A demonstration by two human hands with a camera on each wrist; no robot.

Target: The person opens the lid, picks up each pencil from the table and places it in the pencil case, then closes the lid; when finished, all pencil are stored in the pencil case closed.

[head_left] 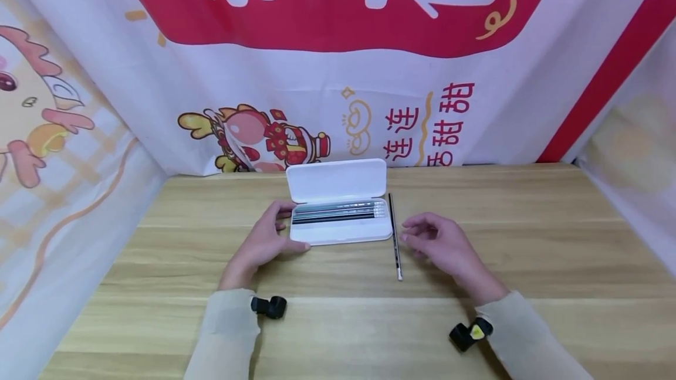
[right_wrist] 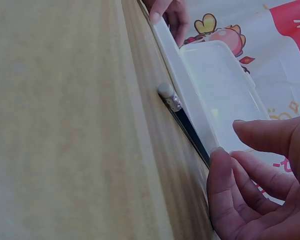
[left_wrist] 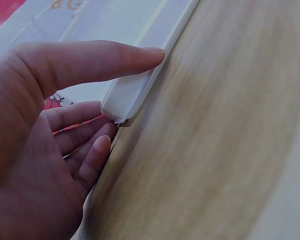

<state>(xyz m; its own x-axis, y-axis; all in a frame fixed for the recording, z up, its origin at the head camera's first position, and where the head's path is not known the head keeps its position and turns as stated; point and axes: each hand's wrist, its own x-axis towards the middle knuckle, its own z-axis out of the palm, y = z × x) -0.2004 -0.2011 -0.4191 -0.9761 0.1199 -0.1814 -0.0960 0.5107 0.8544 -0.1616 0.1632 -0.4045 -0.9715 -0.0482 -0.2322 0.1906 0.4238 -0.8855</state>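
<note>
A white pencil case lies on the table with its lid raised at the back. Several pencils lie side by side inside it, eraser ends to the right. My left hand holds the case's left end, thumb along the front wall and fingers around the back left corner; the left wrist view shows this thumb over the case's edge. One dark pencil rests on the table beside the case's right end, eraser toward me. Just right of it hovers my right hand, fingers loosely bent and holding nothing.
The wooden table stretches around the case on both sides and toward me. A printed cloth with red and white patterns hangs along the table's back edge, and more cloth covers the left side.
</note>
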